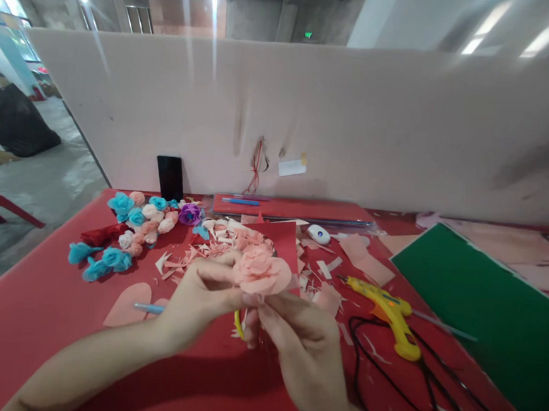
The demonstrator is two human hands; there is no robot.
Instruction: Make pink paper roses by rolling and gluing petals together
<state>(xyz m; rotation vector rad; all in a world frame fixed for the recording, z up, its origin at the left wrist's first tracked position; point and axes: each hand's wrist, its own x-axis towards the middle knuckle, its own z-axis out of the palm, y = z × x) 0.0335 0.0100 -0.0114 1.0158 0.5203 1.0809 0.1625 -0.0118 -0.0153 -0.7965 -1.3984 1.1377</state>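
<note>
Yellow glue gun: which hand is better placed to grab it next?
Likely the right hand: it is nearer the glue gun; the left hand is farther left. Both hold the pink flower.

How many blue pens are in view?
2: one blue pen on the flat red pack at back, another pen across the pink paper heart, partly behind the left hand. Paper scraps may hide more.

Across the red table point(33, 313), flowers point(117, 258) crowd ten o'clock! Scraps point(248, 236) litter twelve; a yellow glue gun point(392, 311) lies at three.
</note>
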